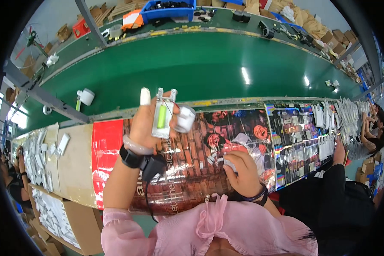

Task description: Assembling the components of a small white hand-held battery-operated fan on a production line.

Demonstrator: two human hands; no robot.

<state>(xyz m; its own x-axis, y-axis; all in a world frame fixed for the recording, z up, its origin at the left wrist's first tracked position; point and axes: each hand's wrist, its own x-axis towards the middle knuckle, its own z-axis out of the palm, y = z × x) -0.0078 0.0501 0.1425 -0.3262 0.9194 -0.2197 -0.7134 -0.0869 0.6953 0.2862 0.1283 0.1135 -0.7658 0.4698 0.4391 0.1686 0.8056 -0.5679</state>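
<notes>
My left hand is raised over the table, its fingers closed around an open white plastic housing. Inside lies a bright green cylindrical battery, with thin dark and red wires above it. A round white part sits at the housing's right side, against my fingers. One finger wears a white cover, and a black strap with a cord is on that wrist. My right hand rests low on the printed table cover with bent fingers, over a small white piece. Beside its fingertips lie tiny white parts.
A green conveyor belt runs beyond the table, carrying a white part with a green cell. White pieces pile up at left above a cardboard box. Packed white parts and co-workers are at right. A blue bin stands at the back.
</notes>
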